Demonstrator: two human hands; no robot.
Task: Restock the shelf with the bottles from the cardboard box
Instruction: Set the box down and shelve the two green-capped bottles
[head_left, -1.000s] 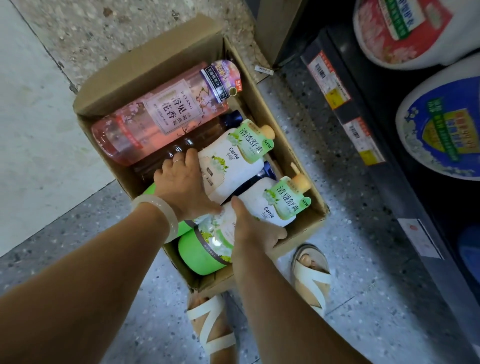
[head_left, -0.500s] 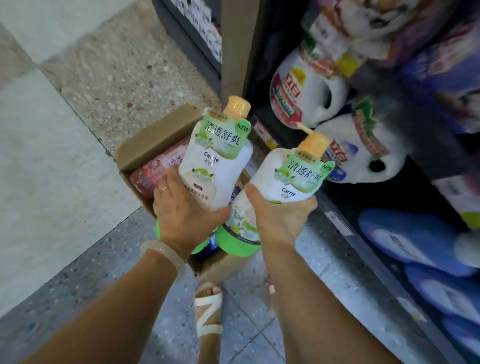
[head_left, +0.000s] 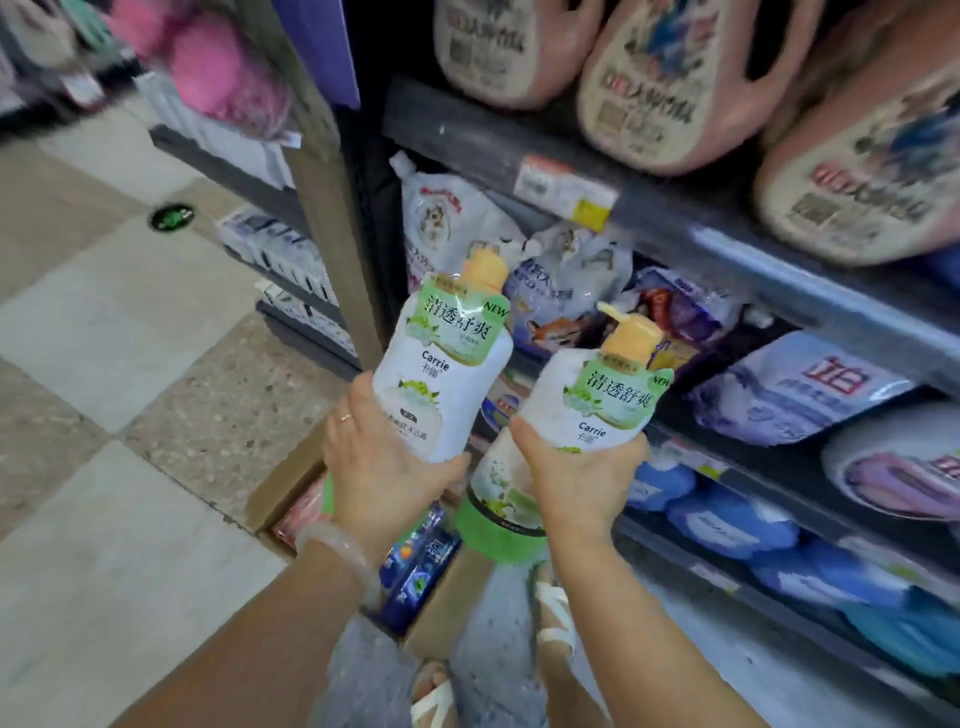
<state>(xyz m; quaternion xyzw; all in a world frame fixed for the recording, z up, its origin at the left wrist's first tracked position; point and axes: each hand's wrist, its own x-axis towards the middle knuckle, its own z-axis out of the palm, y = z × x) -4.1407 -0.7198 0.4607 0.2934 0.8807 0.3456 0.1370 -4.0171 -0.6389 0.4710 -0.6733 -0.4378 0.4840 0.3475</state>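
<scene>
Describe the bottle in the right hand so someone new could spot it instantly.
Start at the dark shelf edge on the right, then drop to the two raised hands before it. The right hand grips a white Carrie bottle with a green base. Unlike its twin, it sits lower and nearer the shelf, its orange pump spout visible.

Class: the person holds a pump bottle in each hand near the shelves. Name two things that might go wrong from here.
1. Both hands, left hand and right hand, are full, so neither can clear space among the crowded pouches; one may get knocked off.
2. The box sits on the floor by the feet, so a step forward might trip on it.
</scene>
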